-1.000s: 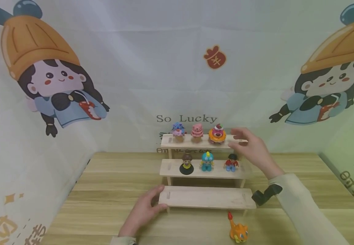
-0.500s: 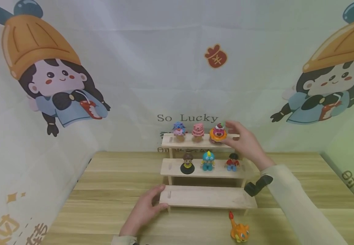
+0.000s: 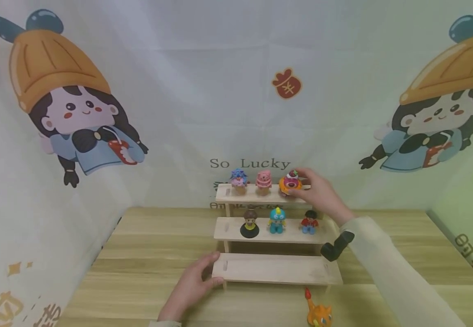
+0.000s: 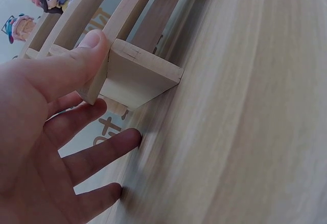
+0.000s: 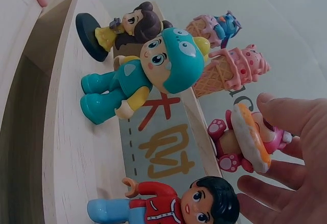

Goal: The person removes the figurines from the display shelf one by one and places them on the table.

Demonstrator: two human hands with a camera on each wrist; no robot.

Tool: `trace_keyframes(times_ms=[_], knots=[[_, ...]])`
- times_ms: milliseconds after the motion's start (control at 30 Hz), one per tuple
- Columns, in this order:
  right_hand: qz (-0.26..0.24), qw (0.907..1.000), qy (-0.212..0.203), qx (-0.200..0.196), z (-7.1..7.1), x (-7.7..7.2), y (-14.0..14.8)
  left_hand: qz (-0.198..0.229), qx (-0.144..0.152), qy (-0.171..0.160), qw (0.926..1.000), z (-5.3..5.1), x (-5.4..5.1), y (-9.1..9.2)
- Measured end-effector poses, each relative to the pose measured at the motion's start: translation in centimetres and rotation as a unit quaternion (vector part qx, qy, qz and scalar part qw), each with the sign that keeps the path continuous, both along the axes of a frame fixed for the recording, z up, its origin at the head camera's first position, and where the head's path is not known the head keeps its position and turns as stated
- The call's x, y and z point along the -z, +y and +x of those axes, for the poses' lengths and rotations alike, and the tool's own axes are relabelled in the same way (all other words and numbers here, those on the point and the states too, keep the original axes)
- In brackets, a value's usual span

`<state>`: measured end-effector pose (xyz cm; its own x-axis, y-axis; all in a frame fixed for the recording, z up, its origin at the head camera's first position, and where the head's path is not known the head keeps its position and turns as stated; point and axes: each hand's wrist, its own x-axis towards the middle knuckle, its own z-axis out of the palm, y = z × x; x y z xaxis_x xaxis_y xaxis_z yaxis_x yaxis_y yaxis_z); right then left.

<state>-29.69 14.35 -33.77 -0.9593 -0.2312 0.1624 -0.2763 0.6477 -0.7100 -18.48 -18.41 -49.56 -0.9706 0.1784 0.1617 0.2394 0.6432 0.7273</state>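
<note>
In the head view, a three-step wooden display stand (image 3: 277, 268) stands on the table. My left hand (image 3: 193, 281) pinches the left end of its lowest step, thumb on top and index finger beneath; the other fingers (image 4: 102, 150) are spread. At the top step's right end, my right hand (image 3: 322, 193) holds a pink bear figure in an orange ring (image 3: 289, 185) between thumb and fingers. In the right wrist view the bear figure's feet (image 5: 227, 163) point toward the step. Beside it on that step are a pink ice-cream-cone figure (image 3: 263, 181) and a blue one (image 3: 239, 180).
The middle step carries a brown-haired figure on a black base (image 3: 250, 223), a teal-capped figure (image 3: 277, 221) and a red-jacketed figure (image 3: 309, 222). An orange toy with a red-tipped tail (image 3: 319, 313) lies on the table in front. A printed cloth (image 3: 203, 91) hangs behind.
My right hand has moved left along the top step, from beside the bear figure to around it. The left hand stays at the lowest step's end. The head view has tilted slightly.
</note>
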Motion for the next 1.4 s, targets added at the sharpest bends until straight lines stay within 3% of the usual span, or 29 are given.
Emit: trace_keyframes(times_ms=[667, 1033, 1400], knots=[[-0.019, 0.9996, -0.002, 0.021, -0.6, 0.8, -0.1, -0.002, 0.005, -0.009, 0.9999, -0.1, 0.1, 0.1], [-0.034, 0.9986, -0.002, 0.041, -0.1, 0.6, -0.2, 0.007, 0.001, -0.018, 0.9998, -0.1, 0.0, 0.0], [-0.034, 0.9976, 0.044, 0.041, 1.3, 0.5, 0.7, 0.003, -0.004, -0.022, 0.9997, 0.0, 0.3, 0.0]])
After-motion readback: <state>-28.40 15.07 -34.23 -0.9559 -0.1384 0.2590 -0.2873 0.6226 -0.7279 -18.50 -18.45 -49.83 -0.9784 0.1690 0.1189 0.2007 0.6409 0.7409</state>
